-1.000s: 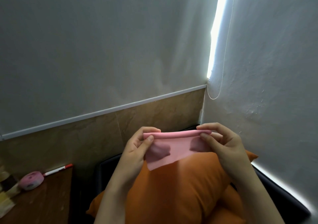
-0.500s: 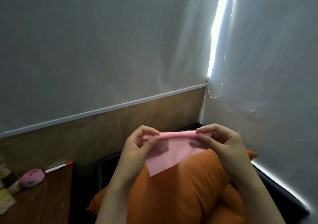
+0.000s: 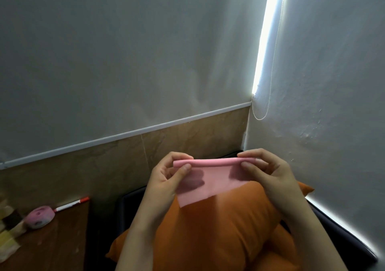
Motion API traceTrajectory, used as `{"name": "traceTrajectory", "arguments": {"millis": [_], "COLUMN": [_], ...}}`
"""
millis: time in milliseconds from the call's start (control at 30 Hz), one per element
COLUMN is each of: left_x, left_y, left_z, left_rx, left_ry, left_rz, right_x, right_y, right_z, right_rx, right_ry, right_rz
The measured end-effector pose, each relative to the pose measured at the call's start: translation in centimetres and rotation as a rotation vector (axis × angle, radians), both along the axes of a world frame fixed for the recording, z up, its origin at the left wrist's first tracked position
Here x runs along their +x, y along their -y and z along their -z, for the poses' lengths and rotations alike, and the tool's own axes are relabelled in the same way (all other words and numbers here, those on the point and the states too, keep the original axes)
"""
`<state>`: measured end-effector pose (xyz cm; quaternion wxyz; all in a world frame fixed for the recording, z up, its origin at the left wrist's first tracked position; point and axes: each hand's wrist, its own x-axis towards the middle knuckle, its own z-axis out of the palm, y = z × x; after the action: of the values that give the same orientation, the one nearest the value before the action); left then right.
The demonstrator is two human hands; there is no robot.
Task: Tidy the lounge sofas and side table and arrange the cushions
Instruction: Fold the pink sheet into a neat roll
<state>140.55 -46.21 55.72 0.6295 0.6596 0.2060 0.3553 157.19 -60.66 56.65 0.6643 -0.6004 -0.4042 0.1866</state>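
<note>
Left hand [image 3: 166, 179] and right hand [image 3: 268, 173] each pinch the pink cloth [image 3: 210, 179] by its rolled top edge. It hangs above the orange cushion [image 3: 218, 229]

Left hand [image 3: 164, 180], right hand [image 3: 270, 174], pinch grips

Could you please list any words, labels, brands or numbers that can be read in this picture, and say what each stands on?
No text can be read here.
The pen on the side table: any print is too small to tell.
The pink round case beside it: dark blotches only, no legible letters.
The cloth and the cushion: plain, no print.
</note>
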Motion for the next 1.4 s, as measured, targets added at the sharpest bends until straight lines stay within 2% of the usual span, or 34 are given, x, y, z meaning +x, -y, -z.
{"name": "traceTrajectory", "arguments": {"millis": [100,233,333,467,667,833,1000,1400], "left_x": [-0.1,-0.3,-0.5,-0.6,-0.3,-0.2,-0.3,-0.5], "left_y": [-0.3,-0.3,-0.4,-0.5,-0.3,-0.6,-1.0,-0.4], "left_z": [-0.1,-0.2,0.0,0.0,0.1,0.3,0.7,0.3], "left_rx": [0.010,-0.083,-0.119,-0.066,-0.149,-0.135,-0.040,-0.110], "left_ry": [0.002,0.037,0.042,0.043,0.062,0.007,-0.067,-0.018], "left_rz": [0.019,0.048,0.028,-0.008,-0.022,-0.022,-0.010,0.088], "right_x": [-0.1,0.0,0.3,0.3,0.3,0.8,0.8,0.6], "right_y": [-0.1,-0.5,-0.6,-0.7,-1.0,-0.9,-0.7,-0.6], "right_z": [-0.3,-0.1,0.2,0.2,0.5,0.9,1.0,1.1], "right_rx": [-0.013,0.010,0.013,-0.026,0.004,-0.051,-0.064,-0.089], "right_ry": [-0.004,-0.041,-0.022,-0.022,-0.093,-0.018,0.046,-0.019], "right_rz": [-0.029,-0.079,-0.101,-0.114,-0.105,-0.057,-0.032,-0.087]}}
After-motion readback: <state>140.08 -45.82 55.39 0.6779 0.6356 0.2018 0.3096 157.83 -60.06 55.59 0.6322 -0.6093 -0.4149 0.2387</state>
